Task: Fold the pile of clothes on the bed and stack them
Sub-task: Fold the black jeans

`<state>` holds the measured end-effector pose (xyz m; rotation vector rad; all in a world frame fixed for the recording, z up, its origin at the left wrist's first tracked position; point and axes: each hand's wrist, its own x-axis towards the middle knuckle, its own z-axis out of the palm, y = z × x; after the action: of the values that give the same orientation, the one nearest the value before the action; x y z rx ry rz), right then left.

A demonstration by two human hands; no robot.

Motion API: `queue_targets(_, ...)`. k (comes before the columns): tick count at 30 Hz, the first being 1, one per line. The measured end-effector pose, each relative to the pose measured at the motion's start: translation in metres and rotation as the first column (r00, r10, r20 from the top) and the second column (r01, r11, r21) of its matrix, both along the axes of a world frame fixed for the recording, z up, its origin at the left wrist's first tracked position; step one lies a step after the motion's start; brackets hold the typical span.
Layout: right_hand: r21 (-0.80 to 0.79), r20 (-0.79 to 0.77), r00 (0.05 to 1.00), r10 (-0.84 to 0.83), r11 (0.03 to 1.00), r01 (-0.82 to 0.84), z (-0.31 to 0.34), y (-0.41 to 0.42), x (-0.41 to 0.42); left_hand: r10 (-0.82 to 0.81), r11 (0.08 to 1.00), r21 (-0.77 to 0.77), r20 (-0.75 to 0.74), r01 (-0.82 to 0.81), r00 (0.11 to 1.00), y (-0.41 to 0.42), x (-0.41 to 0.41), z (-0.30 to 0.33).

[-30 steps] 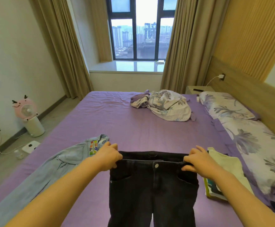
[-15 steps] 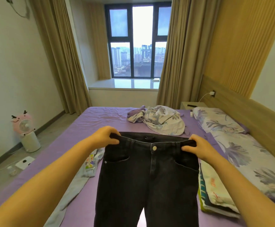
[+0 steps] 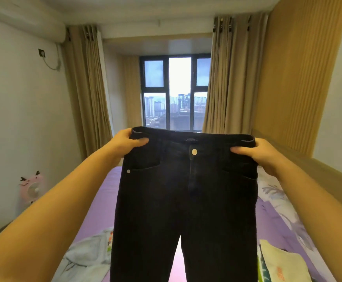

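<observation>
The bed [image 3: 102, 200] lies below your hands. The jeans [image 3: 186, 200] hang front-facing between them so the legs drop straight. Your left hand [image 3: 125, 142] and right hand [image 3: 255, 153] each pinch a waistband corner.

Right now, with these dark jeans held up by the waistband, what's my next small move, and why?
Probably bring the left hand across to the right hand, folding the dark denim jeans leg onto leg: they hang flat, gripped at both waistband corners.

black jeans [image 3: 184, 200], purple bed sheet [image 3: 96, 216], tan curtains [image 3: 86, 94], pink fan [image 3: 32, 187]
</observation>
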<state>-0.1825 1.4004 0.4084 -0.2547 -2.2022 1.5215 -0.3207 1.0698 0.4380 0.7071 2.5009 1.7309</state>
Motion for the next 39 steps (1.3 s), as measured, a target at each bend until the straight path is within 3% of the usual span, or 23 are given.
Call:
queue_targets(4,0.274,-0.142,0.969,-0.202,0.933,0.235,0.044,-0.022,-0.018,0.127,0.992,0.012,-0.172,-0.126,0.977,0.010,-0.002,0.028)
queue_targets(6,0.158,-0.195,0.935,-0.298,0.931,0.329,0.057,-0.036,-0.029,0.207,0.972,0.148,-0.160,-0.184,0.965,0.021,-0.002,0.039)
queue_targets(8,-0.142,-0.206,0.943,-0.261,0.961,0.235,0.071,-0.052,-0.035,0.197,0.928,0.333,-0.063,-0.165,0.978,0.033,0.001,0.049)
queue_targets(10,-0.283,-0.240,0.963,-0.120,0.958,0.049,0.082,-0.071,-0.039,0.120,0.888,0.445,0.024,-0.118,0.992,0.050,0.008,0.058)
queue_targets(13,-0.165,-0.291,0.955,0.057,0.980,-0.109,0.085,-0.108,-0.051,0.023,0.887,0.462,-0.025,-0.009,0.999,0.075,0.023,0.062)
queue_targets(18,-0.054,-0.381,0.918,0.112,0.988,-0.143,0.078,-0.133,-0.061,0.023,0.851,0.523,-0.140,0.054,0.990,0.089,0.027,0.054)
queue_targets(20,-0.027,-0.401,0.908,0.118,0.990,-0.141,0.077,-0.136,-0.062,0.046,0.822,0.569,-0.126,0.034,0.991,0.087,0.020,0.054)
queue_targets(24,0.046,-0.415,0.898,0.145,0.989,-0.139,0.073,-0.154,-0.069,-0.070,0.746,0.664,0.011,0.045,0.997,0.090,0.018,0.057)
queue_targets(26,0.071,-0.447,0.876,0.178,0.984,-0.164,0.071,-0.157,-0.069,-0.121,0.742,0.668,0.041,0.063,0.992,0.085,0.013,0.060)
queue_targets(29,0.062,-0.479,0.823,0.305,0.947,-0.315,0.068,-0.152,-0.072,-0.215,0.829,0.488,-0.173,0.274,0.961,0.072,0.004,0.064)
queue_targets(32,0.073,-0.459,0.788,0.411,0.901,-0.427,0.064,-0.148,-0.077,-0.167,0.904,0.325,-0.326,0.276,0.931,0.061,-0.007,0.068)
queue_targets(34,0.155,-0.472,0.799,0.373,0.927,-0.342,0.053,-0.144,-0.079,-0.103,0.917,0.330,-0.347,0.224,0.932,0.052,-0.014,0.071)
queue_targets(36,0.233,-0.570,0.806,0.160,0.972,-0.028,0.037,-0.138,-0.081,-0.114,0.899,0.372,-0.310,0.231,0.944,0.040,-0.019,0.069)
queue_targets(37,0.214,-0.606,0.793,0.062,0.973,0.087,0.027,-0.135,-0.084,-0.139,0.887,0.389,-0.288,0.248,0.947,0.033,-0.021,0.068)
queue_targets(39,0.095,-0.580,0.814,-0.027,0.990,0.100,0.008,-0.130,-0.091,-0.197,0.859,0.421,-0.253,0.292,0.947,0.019,-0.026,0.067)
